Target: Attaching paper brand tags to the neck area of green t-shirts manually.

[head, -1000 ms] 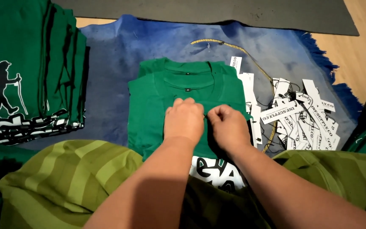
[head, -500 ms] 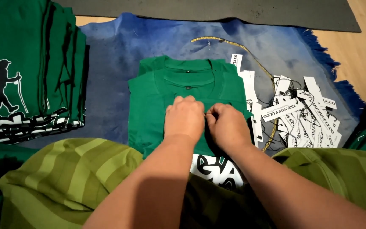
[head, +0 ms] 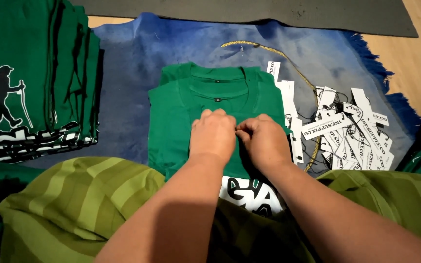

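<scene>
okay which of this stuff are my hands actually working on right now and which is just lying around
In hand:
left hand and right hand, both pressed on the green T-shirt

Lying about:
pile of white paper tags
stack of folded green shirts
gold cord
blue rug

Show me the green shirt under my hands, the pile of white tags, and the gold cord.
green shirt [head: 171, 117], head view, on its left body panel.
pile of white tags [head: 352, 131], head view, on a tag near the middle.
gold cord [head: 269, 48], head view, on its upper curve.
</scene>
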